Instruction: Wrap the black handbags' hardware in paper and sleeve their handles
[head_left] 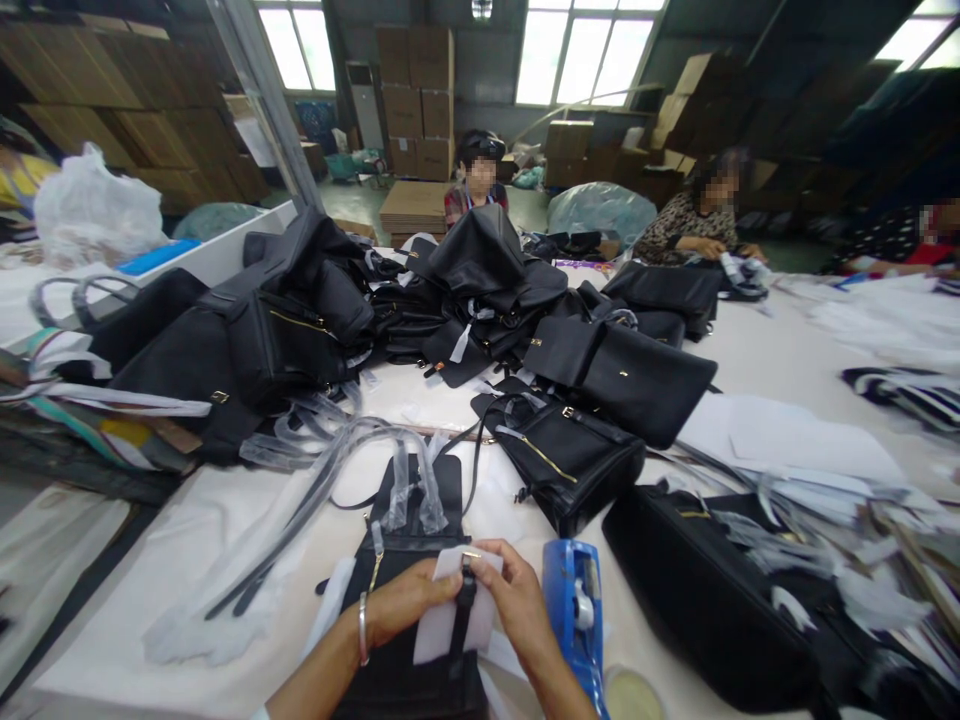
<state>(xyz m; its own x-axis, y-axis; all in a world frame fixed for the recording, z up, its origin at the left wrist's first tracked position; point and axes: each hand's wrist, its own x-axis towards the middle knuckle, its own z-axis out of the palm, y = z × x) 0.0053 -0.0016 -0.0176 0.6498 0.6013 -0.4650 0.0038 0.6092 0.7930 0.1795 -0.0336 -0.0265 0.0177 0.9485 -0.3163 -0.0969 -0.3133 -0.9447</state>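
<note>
We work at a wide white table (757,350) heaped with black bags (285,330), with co-workers (694,225) seated along its far side. Our own bag (409,565) lies flat at the near edge, right before us, its plastic-wrapped handles (409,490) pointing away. A blue tape dispenser (574,610) stands just right of it. Our left hand (405,600) and right hand (517,600) both pinch a white paper (439,635) folded around the bag's black strap (465,600).
</note>
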